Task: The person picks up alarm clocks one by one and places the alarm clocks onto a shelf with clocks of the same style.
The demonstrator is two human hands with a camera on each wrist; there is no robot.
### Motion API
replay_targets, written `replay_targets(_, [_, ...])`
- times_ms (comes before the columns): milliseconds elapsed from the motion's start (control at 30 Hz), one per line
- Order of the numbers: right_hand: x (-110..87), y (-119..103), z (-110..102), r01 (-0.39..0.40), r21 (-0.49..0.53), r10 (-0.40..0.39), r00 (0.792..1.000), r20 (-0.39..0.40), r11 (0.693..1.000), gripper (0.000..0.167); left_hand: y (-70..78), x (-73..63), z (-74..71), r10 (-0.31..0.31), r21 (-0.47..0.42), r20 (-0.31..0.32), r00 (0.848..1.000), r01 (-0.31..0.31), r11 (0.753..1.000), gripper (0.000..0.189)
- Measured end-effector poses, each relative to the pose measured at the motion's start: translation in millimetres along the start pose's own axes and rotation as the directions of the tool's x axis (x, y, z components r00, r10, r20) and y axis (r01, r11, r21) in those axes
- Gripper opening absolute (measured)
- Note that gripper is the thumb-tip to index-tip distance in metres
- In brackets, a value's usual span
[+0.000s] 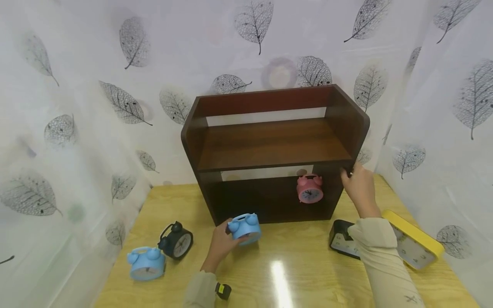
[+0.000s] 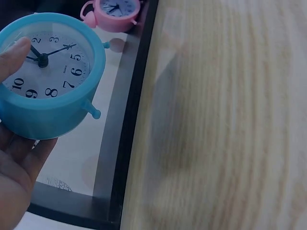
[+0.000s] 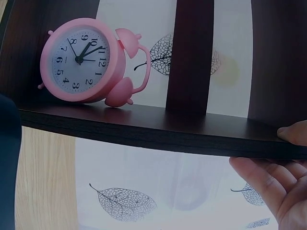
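Observation:
My left hand (image 1: 222, 244) grips a light blue twin-bell alarm clock (image 1: 245, 226) in front of the shelf's lower opening. In the left wrist view the thumb lies over the face of this blue clock (image 2: 72, 112), and the fingers are behind it. My right hand (image 1: 362, 188) holds the right side panel of a dark brown two-tier shelf (image 1: 269, 143); the right wrist view shows the thumb on the panel's inner side and fingers (image 3: 264, 177) on its outer side. A pink twin-bell alarm clock (image 1: 309, 189) stands inside the lower compartment, near the right panel.
On the table at left stand another light blue alarm clock (image 1: 147, 264) and a black twin-bell one (image 1: 176, 241). To the right are a black-framed clock (image 1: 340, 239) and a yellow-framed clock (image 1: 416, 241), partly hidden by my right forearm. A leaf-patterned curtain (image 1: 173, 42) surrounds the table.

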State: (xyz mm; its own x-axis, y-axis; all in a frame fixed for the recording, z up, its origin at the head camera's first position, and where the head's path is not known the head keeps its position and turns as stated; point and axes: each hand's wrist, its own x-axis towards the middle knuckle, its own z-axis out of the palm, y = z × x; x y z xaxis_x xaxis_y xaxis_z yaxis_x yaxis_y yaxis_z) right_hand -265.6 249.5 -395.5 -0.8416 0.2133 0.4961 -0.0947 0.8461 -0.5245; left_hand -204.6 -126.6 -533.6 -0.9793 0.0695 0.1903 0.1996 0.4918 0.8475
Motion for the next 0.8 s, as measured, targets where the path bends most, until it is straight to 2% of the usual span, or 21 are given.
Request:
replay_targets(133, [1.0, -1, -2, -0.007, -0.005, 0.007, 1.0, -0.004, 1.0, 0.025, 1.4, 9.3, 5.3, 0.025, -0.019, 0.017, 1.0, -0.024, 1.0, 0.048])
replay_targets(367, [0.7, -1, -2, -0.007, -0.011, 0.007, 1.0, -0.005, 1.0, 0.023, 1.6, 19.1, 15.5, 0.036, -0.054, 0.089, 0.995, -0.031, 0.998, 0.051])
replay_targets(567, [0.8, 0, 0, -0.007, -0.001, 0.007, 1.0, 0.009, 1.0, 0.024, 7.0, 25.6, 20.5, 0.06, -0.091, 0.109, 0.992, -0.05, 0.995, 0.051])
replay_targets(800, [0.7, 0, -1, -0.014, -0.003, 0.014, 1.0, 0.014, 1.0, 0.023, 13.8, 35.9, 26.2, 0.057, -0.152, 0.135, 0.989, -0.036, 0.988, 0.051])
